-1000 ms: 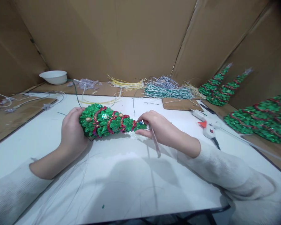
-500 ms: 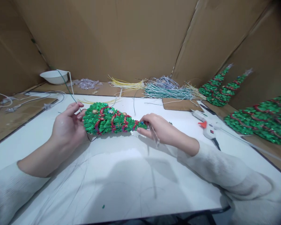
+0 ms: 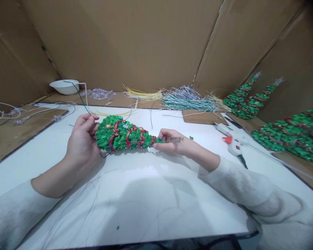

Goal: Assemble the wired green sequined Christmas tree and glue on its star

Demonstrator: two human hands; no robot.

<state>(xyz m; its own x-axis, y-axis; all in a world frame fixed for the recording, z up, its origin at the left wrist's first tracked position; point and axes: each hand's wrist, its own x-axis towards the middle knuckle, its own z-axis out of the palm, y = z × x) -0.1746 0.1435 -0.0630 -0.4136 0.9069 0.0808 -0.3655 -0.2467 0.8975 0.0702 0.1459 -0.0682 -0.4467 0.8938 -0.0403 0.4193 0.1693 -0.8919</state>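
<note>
A small green tinsel Christmas tree (image 3: 127, 135), wound with red garland and dotted with gold balls, lies sideways between my hands. At its wide base is my left hand (image 3: 82, 137), with thumb and forefinger pinched on a green and a white wire (image 3: 83, 99). My right hand (image 3: 173, 140) grips the narrow tip between thumb and fingers. A blurred, see-through strip (image 3: 175, 139) lies across that hand. Just under the tip, a clear star-like piece (image 3: 152, 150) shows. Near the base a thin dark wire (image 3: 105, 155) curls out.
Finished-looking trees (image 3: 284, 137) stand at the right. A white glue gun (image 3: 234, 146) with an orange trigger lies before them. At the back are wire bundles (image 3: 190, 102), clear stars (image 3: 100, 93), a white bowl (image 3: 65, 86) and a cardboard piece (image 3: 203, 117). White cables (image 3: 28, 109) cross the left side.
The blurred strip by my right hand has swung from hanging downward to pointing right. My left fingers have closed more on the wires. The whole view has shifted slightly.
</note>
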